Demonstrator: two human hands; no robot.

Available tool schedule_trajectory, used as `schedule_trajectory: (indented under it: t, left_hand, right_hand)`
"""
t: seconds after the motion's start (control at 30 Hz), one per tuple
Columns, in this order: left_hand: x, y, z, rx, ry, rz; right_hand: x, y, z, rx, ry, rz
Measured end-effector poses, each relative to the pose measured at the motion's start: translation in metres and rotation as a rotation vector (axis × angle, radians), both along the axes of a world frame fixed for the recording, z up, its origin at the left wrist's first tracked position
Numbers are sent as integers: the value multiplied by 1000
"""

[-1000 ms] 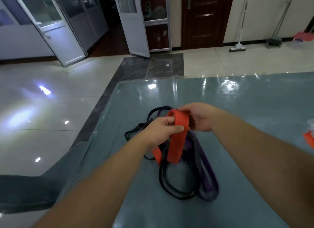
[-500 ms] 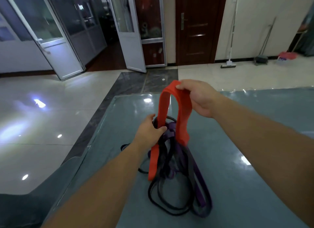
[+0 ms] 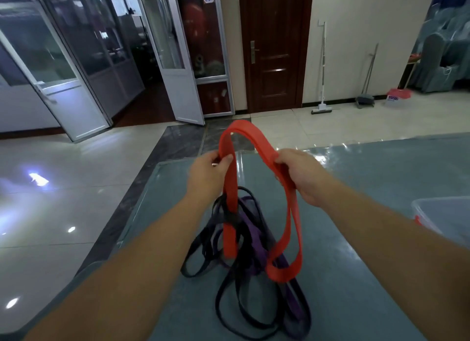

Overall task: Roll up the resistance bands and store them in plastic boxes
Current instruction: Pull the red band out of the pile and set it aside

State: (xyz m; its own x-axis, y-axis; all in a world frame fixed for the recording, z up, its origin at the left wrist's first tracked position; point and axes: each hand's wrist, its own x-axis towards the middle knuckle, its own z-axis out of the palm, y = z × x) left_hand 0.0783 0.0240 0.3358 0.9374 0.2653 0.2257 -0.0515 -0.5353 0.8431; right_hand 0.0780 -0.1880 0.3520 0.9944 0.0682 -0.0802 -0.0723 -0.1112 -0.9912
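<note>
I have the red band (image 3: pixel 255 142) lifted clear of the pile of black and purple bands (image 3: pixel 244 251) on the table (image 3: pixel 356 277), left hand (image 3: pixel 207 174) and right hand (image 3: pixel 298 174) each pinching a side. I judge rolling comes next: free its hanging end, then coil.

A mop (image 3: pixel 322 68) leans on the wall beside a dark wooden door (image 3: pixel 273 48) (shut).

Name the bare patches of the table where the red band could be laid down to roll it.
Bare table lies between the band pile and the plastic box, and beyond the right hand toward the far edge. It is crowded at centre, where black and purple bands tangle under the red band.
</note>
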Motion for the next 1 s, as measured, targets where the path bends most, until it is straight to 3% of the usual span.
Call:
schedule_trajectory:
  t: [0.13, 0.2, 0.33, 0.47, 0.6, 0.7, 0.9, 1.0]
  left_hand:
    - [-1, -13, 43, -175, -233, -23]
    - [0, -18, 57, -202, -246, -68]
    - [-3, -26, 58, -232, -139, -182]
    - [-7, -35, 47, -312, -77, -260]
    - [-5, -39, 40, -286, -35, -305]
    - [-6, -35, 30, -291, 22, -332]
    - [-14, -24, -24, -108, 316, -395]
    - [-22, -29, -47, -143, 359, -427]
  right_hand:
    - [-10, 12, -14, -121, 8, 38]
    - [-13, 19, -17, -119, 18, 56]
    - [-11, 22, -20, 92, 67, 163]
    - [-8, 18, -23, 76, 44, 253]
    - [-5, 20, -31, 29, 19, 160]
    - [-5, 17, -34, 104, 52, 75]
    - [-6, 1, -22, 241, 104, 2]
    - [-6, -6, -14, 252, 88, 3]
